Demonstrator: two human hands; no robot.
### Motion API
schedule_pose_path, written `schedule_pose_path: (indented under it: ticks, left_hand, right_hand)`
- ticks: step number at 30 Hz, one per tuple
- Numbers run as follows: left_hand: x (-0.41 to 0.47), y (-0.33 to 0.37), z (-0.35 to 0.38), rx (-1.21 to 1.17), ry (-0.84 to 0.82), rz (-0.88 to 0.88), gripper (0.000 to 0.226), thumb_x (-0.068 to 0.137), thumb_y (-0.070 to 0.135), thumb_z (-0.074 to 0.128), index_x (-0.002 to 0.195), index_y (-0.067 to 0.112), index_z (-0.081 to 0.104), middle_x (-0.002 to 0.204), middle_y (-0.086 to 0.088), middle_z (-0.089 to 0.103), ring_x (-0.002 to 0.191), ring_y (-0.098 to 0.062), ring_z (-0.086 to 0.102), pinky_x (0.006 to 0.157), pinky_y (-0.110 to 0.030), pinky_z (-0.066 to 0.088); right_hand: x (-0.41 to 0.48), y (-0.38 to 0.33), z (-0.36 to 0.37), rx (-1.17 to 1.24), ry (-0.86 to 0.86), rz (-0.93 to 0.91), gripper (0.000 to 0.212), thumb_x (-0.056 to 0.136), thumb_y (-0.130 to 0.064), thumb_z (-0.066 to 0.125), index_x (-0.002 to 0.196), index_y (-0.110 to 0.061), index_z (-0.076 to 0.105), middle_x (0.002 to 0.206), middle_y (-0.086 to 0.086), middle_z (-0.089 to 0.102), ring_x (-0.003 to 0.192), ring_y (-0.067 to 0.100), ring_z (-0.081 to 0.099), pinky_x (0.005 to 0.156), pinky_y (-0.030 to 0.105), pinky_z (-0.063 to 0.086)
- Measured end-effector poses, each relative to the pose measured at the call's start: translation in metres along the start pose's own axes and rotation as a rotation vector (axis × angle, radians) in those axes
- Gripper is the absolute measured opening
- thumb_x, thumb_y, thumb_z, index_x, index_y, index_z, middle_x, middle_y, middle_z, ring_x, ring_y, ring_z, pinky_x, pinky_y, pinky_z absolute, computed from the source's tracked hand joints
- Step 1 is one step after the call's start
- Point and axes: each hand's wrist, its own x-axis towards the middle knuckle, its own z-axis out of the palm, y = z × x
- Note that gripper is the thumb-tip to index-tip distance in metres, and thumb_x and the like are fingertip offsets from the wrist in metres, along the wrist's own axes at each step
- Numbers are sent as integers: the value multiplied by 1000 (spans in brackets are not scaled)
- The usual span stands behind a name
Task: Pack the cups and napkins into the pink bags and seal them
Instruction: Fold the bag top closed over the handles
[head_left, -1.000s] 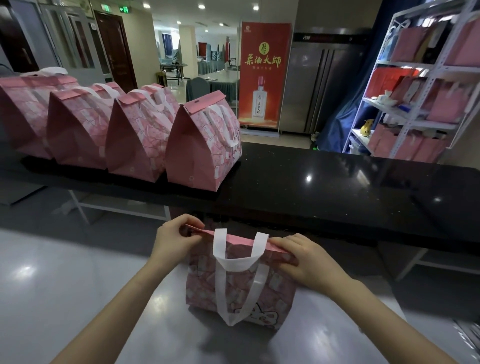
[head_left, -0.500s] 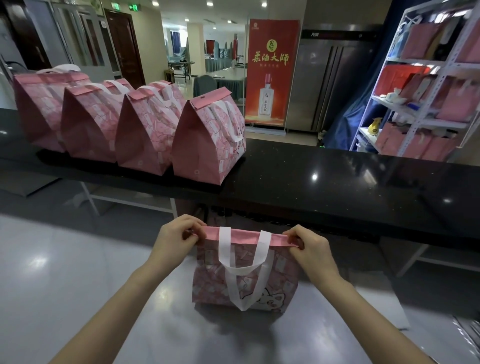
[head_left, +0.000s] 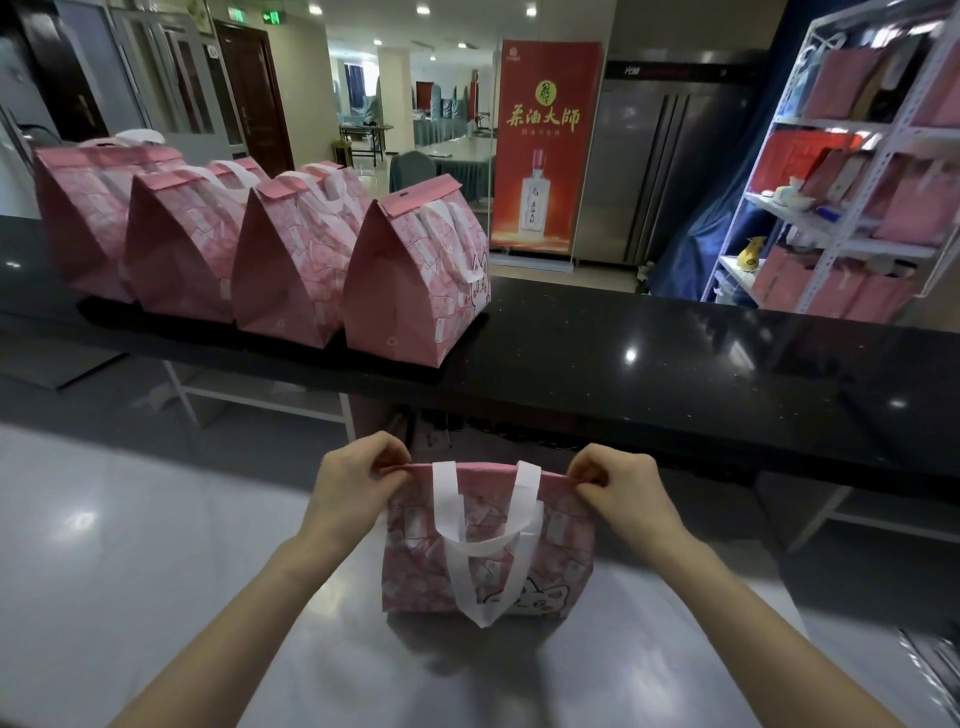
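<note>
Both hands are on the pink bag (head_left: 563, 551) right in front of me. It's standing upright on the grey table (head_left: 156, 571), close to the far edge. My left hand (head_left: 353, 483) has the left end of the bag's top edge (head_left: 485, 466), thumb and curled fingers pinched tight on it. My right hand (head_left: 618, 488) is doing the same on the right end. So the fingers of both hands are clamped on that folded pink strip, and the mouth is pressed flat between them. The white handle (head_left: 470, 551) hangs down the side facing me in a loop, over the little cartoon cat face (head_left: 540, 597) printed low on the bag. Can't see what's inside from up here.

Up on the black counter (head_left: 675, 374) behind the table are 4 more bags (head_left: 291, 270) in a row on the left, side by side, each with its top folded over into a flap. Past the counter there's a red banner (head_left: 545, 145) with a bottle on it. Off to the right is a white shelf rack (head_left: 852, 124) holding more pink and red bags.
</note>
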Motion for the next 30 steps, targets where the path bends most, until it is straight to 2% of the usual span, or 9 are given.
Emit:
schedule_pose_path:
  ticks: [4, 6, 9, 11, 14, 17, 21, 24, 30]
  left_hand:
    - [7, 1, -9, 21, -109, 61, 26, 78, 12, 76, 98, 26, 69, 89, 16, 66, 86, 3, 62, 76, -8, 50]
    - [12, 4, -12, 8, -216, 54, 28, 83, 19, 70, 106, 33, 66, 95, 24, 63, 90, 9, 59, 75, -8, 50]
    - [21, 16, -5, 18, -344, -22, 28, 88, 48, 58, 116, 45, 59, 98, 28, 61, 88, 9, 59, 70, -11, 49]
    - [24, 24, 5, 185, -374, 41, 39, 83, 60, 58, 119, 45, 57, 98, 28, 59, 86, 5, 58, 74, -19, 51]
    - [24, 30, 20, 408, -337, 197, 33, 83, 54, 63, 113, 40, 61, 101, 19, 64, 88, -5, 58, 74, -29, 52]
    - [21, 25, 29, 443, -282, 216, 19, 87, 43, 61, 104, 35, 67, 100, 13, 68, 94, -11, 61, 73, -33, 51]
    - [18, 22, 36, 490, -233, 235, 17, 91, 40, 55, 100, 32, 68, 98, 11, 69, 92, -12, 62, 65, -27, 39]
    - [16, 18, 35, 487, -219, 242, 17, 90, 40, 57, 98, 31, 68, 94, 10, 70, 90, -14, 62, 63, -27, 37]
    - [16, 26, 36, 445, -267, 232, 19, 85, 44, 62, 99, 34, 70, 93, 12, 70, 90, -10, 62, 68, -29, 49]
  right_hand:
    - [8, -1, -16, -70, -112, 37, 26, 83, -14, 72, 83, -38, 62, 85, -17, 62, 82, 0, 60, 66, 14, 51]
    - [15, -8, -24, -94, -170, 11, 23, 84, -18, 71, 98, -37, 66, 96, -20, 60, 91, 0, 59, 73, 13, 49]
    - [26, -31, -18, -32, -197, -61, 28, 91, -21, 63, 117, -30, 66, 110, -18, 59, 102, -1, 55, 84, 13, 44]
    - [29, -49, -7, -62, -239, -118, 30, 93, -30, 61, 122, -28, 63, 115, -13, 59, 102, 2, 55, 86, 17, 45]
    - [32, -60, 7, -224, -360, -167, 38, 89, -35, 67, 125, -25, 61, 115, -8, 61, 101, 9, 57, 87, 27, 50]
    - [32, -59, 15, -324, -359, -159, 25, 90, -23, 65, 115, -22, 69, 106, -1, 69, 97, 16, 62, 86, 35, 53]
    - [27, -56, 25, -366, -272, -213, 18, 91, -13, 61, 104, -16, 73, 97, 2, 72, 93, 19, 64, 84, 34, 52]
    - [23, -56, 28, -342, -245, -221, 17, 91, -14, 61, 102, -16, 73, 94, 1, 72, 91, 17, 64, 82, 32, 52]
    - [21, -64, 29, -393, -291, -256, 21, 91, -22, 60, 110, -23, 71, 100, -2, 72, 95, 17, 62, 85, 36, 53]
